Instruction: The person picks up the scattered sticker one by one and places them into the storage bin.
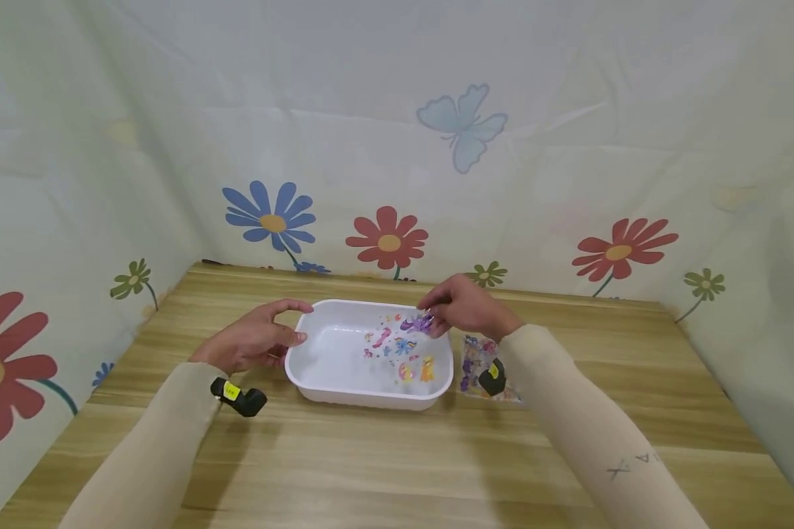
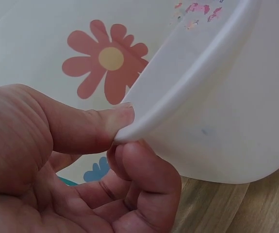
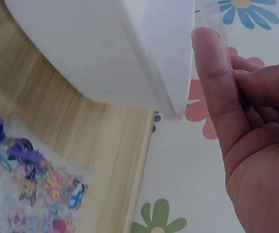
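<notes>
A white plastic basin (image 1: 364, 400) stands on the wooden table. At its left end my left hand (image 1: 254, 339) pinches the rim; the left wrist view has the thumb on top and curled fingers beneath the basin's edge (image 2: 178, 97). Over the right end, my right hand (image 1: 466, 305) pinches a corner of a clear sticker sheet (image 1: 406, 345) printed with small colourful cartoon ponies. The right wrist view shows a strip of the clear film (image 3: 217, 19) by the index fingertip. Whether the sheet touches the basin's bottom I cannot tell.
Right of the basin, under my right wrist, lies another clear sheet or packet of cartoon stickers (image 1: 473, 367). A pale curtain with flowers and a butterfly (image 1: 463, 128) hangs behind the wooden table (image 1: 344, 470) and along both sides.
</notes>
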Available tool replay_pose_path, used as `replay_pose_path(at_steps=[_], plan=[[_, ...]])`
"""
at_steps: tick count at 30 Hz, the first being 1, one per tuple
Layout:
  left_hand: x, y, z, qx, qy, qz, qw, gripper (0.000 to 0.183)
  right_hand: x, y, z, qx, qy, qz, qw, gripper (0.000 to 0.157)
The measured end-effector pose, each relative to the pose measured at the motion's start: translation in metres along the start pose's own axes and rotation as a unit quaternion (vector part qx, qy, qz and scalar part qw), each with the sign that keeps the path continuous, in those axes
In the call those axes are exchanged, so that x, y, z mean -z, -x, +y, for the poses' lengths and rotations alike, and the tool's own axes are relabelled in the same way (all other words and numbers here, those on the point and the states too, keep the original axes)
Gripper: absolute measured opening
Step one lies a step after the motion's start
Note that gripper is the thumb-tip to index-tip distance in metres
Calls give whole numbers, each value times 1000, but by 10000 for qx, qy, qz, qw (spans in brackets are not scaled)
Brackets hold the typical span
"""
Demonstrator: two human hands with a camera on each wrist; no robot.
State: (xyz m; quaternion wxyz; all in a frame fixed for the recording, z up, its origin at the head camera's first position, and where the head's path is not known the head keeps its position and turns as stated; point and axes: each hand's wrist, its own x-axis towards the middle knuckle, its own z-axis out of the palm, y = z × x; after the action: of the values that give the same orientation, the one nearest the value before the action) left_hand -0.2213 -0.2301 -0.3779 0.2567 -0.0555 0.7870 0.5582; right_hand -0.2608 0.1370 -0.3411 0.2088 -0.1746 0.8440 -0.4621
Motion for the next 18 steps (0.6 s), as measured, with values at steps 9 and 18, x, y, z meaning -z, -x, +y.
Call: replay_pose_path(at_steps=[9,18], plan=[[-3,-1,0,65,-16,80,9999,69,-6,-3,-4,-65,-6,-61,10000,28],[0,-1,-1,2,69,-80,9999,71,-9,-5,-8,-32,257,-10,9997,26]])
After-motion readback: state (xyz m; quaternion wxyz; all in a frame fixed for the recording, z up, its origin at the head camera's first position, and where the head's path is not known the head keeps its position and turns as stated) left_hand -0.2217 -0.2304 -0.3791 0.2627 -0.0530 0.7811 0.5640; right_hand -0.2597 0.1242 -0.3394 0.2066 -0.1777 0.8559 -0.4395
